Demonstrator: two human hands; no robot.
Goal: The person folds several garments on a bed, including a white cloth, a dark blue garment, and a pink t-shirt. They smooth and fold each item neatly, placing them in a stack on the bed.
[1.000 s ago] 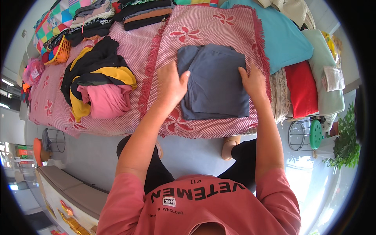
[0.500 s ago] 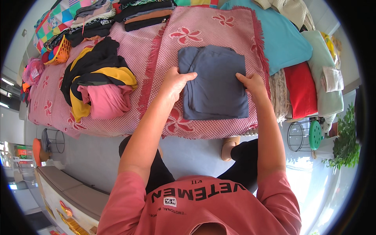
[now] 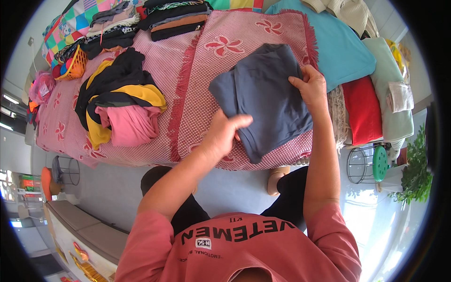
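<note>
A folded slate-grey garment [image 3: 268, 94] lies turned at a slant over the pink patterned cover [image 3: 197, 94]; its exact kind does not show. My left hand [image 3: 225, 134] grips its lower left side, thumb on top and fingers partly hidden beneath. At the upper right edge, my right hand [image 3: 311, 87] pinches the cloth between thumb and fingers. To the left sits a loose heap of black and yellow clothing [image 3: 117, 84], with a pink cloth [image 3: 131, 124] on its near side.
Stacked folded clothes [image 3: 176, 21] stand at the back beside another pile [image 3: 110, 28]. An orange basket [image 3: 76, 66] is at far left. Turquoise cloth [image 3: 345, 56] and red cloth [image 3: 361, 110] lie on the right. A green-topped stool [image 3: 379, 163] stands near a plant [image 3: 416, 164].
The grey garment has turned from square to slanted, its near corner now closer to me. My left hand moved down and right; my right hand moved slightly up and right.
</note>
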